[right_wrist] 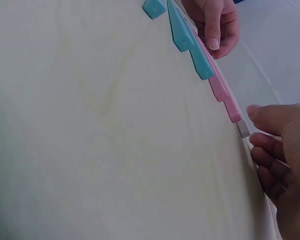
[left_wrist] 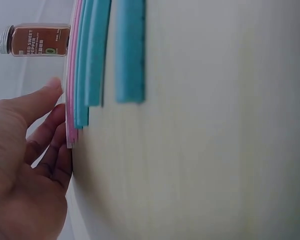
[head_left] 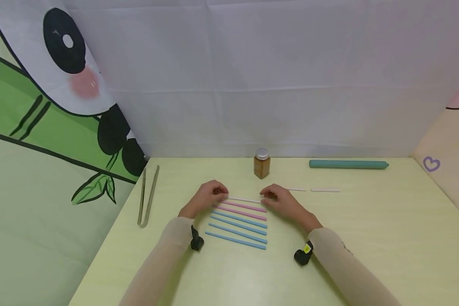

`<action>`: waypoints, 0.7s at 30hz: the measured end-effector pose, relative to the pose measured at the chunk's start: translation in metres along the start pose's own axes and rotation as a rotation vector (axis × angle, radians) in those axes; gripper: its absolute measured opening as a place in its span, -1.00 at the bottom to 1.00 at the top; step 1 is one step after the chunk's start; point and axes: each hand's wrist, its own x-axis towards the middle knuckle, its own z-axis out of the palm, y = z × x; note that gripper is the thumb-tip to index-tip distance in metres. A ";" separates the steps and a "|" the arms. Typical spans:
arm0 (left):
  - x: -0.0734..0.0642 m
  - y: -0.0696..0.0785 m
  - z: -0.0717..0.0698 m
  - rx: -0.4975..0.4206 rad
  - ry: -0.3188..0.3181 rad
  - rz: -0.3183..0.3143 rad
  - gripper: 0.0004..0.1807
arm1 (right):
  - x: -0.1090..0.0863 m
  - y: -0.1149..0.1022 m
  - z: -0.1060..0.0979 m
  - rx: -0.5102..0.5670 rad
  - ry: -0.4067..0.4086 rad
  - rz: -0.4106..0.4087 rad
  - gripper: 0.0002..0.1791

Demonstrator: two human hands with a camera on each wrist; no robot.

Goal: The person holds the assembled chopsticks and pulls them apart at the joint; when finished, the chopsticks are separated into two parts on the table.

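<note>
A white stick (head_left: 245, 199) lies at the far side of a row of sticks on the table. At its left end my left hand (head_left: 211, 194) rests with bent fingers, the thumb and fingertips apart in the left wrist view. By the right end is my right hand (head_left: 278, 199), its thumb (right_wrist: 264, 116) and fingers spread around the tip of the stick. Nearer to me lie two pink sticks (head_left: 242, 212), then several blue sticks (head_left: 235, 241), roughly parallel, with their right ends nearly in line.
Two more white sticks, one partly behind the right hand and another white stick (head_left: 325, 190), lie to the right. Behind the row stands a red sweet pepper jar (head_left: 262, 165). Metal tongs (head_left: 149, 199) lie at left, a long green cylinder (head_left: 348, 164) at back right. A white cloth (head_left: 252, 85) hangs behind.
</note>
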 end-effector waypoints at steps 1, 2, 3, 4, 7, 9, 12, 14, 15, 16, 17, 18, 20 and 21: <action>0.001 0.000 0.001 0.009 -0.005 -0.004 -0.90 | 0.000 0.000 0.001 -0.004 -0.006 0.011 -0.77; 0.001 0.001 0.001 0.017 -0.009 -0.009 -0.91 | 0.001 0.000 0.001 -0.013 -0.012 0.019 -0.78; 0.002 0.001 0.001 0.025 -0.016 -0.012 -0.92 | 0.001 0.000 0.002 -0.025 -0.019 0.028 -0.80; 0.002 0.002 0.001 0.033 -0.023 -0.016 -0.92 | 0.001 0.000 0.002 -0.034 -0.025 0.031 -0.82; 0.004 0.003 0.002 0.061 -0.029 -0.017 -0.94 | 0.002 0.000 0.003 -0.066 -0.039 0.027 -0.86; 0.005 0.002 0.002 0.072 -0.029 -0.016 -0.95 | 0.003 0.000 0.003 -0.087 -0.040 0.015 -0.88; 0.007 0.001 0.002 0.087 -0.025 -0.009 -0.95 | 0.003 0.000 0.003 -0.103 -0.032 0.000 -0.90; 0.007 0.001 0.002 0.085 -0.027 -0.009 -0.95 | 0.004 0.000 0.004 -0.102 -0.027 0.003 -0.91; 0.007 0.002 0.001 0.077 -0.028 -0.013 -0.95 | 0.003 -0.001 0.004 -0.092 -0.024 0.006 -0.92; 0.007 0.003 0.001 0.067 -0.028 -0.018 -0.95 | 0.003 -0.002 0.003 -0.085 -0.022 0.015 -0.91; 0.007 0.005 0.000 0.060 -0.027 -0.020 -0.95 | 0.003 -0.003 0.003 -0.079 -0.018 0.028 -0.92; 0.007 0.007 -0.002 0.060 -0.024 -0.015 -0.95 | 0.003 -0.004 0.002 -0.073 -0.013 0.036 -0.92; 0.007 0.013 -0.005 0.057 -0.019 0.002 -0.95 | 0.003 -0.008 0.000 -0.047 -0.001 0.058 -0.92; 0.007 0.016 -0.007 0.062 -0.019 0.019 -0.95 | 0.004 -0.010 -0.002 -0.039 0.006 0.072 -0.91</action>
